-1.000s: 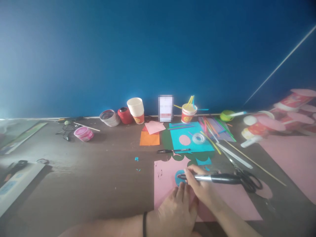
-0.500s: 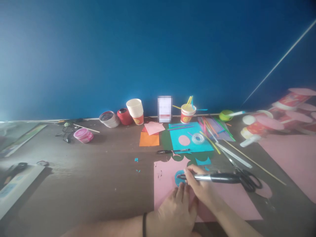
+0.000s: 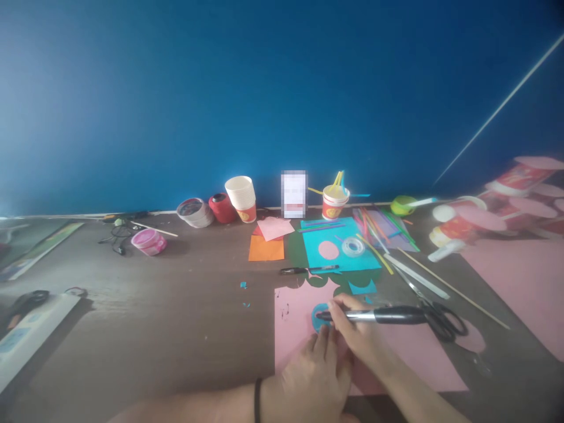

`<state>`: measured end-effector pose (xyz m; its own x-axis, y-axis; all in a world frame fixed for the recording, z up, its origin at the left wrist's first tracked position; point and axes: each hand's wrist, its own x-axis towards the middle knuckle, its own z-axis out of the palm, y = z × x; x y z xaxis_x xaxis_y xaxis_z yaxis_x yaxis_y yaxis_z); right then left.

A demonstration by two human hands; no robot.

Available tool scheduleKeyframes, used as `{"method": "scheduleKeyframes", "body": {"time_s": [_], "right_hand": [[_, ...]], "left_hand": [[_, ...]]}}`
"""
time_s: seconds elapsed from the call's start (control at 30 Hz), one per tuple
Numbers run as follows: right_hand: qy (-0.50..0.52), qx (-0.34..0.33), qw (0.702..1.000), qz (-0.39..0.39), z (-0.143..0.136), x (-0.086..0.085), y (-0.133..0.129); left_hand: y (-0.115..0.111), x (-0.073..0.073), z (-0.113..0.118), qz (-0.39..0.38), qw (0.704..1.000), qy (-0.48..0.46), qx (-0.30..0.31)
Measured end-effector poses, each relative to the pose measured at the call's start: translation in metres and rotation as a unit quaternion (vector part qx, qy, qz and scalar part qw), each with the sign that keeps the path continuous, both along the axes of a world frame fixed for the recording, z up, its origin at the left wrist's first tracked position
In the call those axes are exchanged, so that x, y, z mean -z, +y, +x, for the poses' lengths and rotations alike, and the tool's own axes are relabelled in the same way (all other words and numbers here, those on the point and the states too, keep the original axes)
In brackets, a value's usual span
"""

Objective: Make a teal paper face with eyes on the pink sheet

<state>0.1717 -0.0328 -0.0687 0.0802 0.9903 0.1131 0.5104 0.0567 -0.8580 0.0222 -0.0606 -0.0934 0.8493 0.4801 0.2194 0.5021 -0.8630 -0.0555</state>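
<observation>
My right hand point(image 3: 358, 333) grips a thick black-and-silver marker point(image 3: 399, 315), held low and almost level. The marker's dark tip rests over a small blue paper circle point(image 3: 323, 308), which lies on a sheet of pink paper point(image 3: 291, 338) with a scalloped top edge. My left hand point(image 3: 315, 367) lies flat, its outstretched fingertips pressing at the circle's lower edge. Black scissors point(image 3: 445, 323) lie beyond the marker's far end, partly over a pink paper circle point(image 3: 471, 339). Whether the tip touches the blue circle cannot be made out.
Behind the sheet lie a thin black pen point(image 3: 294, 271), blue paper point(image 3: 317, 229), a tape roll point(image 3: 353, 247) and orange paper point(image 3: 267, 249). Stacked paper cups point(image 3: 241, 192) and a cup of strips point(image 3: 333, 207) stand near the wall. A power strip point(image 3: 39, 332) is at left, decorated cups point(image 3: 484, 211) at right.
The marker's back end has shifted very slightly. Both hands and the blue circle stay in the same place.
</observation>
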Motion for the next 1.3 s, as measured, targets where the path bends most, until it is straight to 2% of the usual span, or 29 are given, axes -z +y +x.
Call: {"method": "scheduleKeyframes", "body": {"time_s": [0.2, 0.43, 0.7, 0.93, 1.1, 1.3], "right_hand": [[0.023, 0.015, 1.0, -0.009, 0.0, 0.005, 0.0], [0.0, 0.004, 1.0, -0.001, -0.001, -0.002, 0.001], [0.038, 0.038, 0.999, -0.005, 0.001, 0.011, 0.001], [0.0, 0.007, 1.0, -0.005, -0.002, -0.002, 0.0], [0.005, 0.024, 1.0, -0.004, 0.0, 0.004, 0.001], [0.03, 0.042, 0.999, -0.001, 0.003, 0.01, 0.001]], "left_hand": [[0.002, -0.003, -0.002, -0.026, 0.999, 0.009, 0.016], [0.001, -0.003, -0.003, -0.045, 0.999, 0.02, 0.011], [0.0, -0.001, -0.003, -0.043, 0.999, 0.018, 0.002], [0.004, -0.009, -0.004, -0.073, 0.996, 0.036, 0.031], [0.005, -0.014, -0.004, -0.093, 0.994, 0.053, 0.029], [0.003, -0.005, -0.005, -0.066, 0.997, 0.029, 0.019]]}}
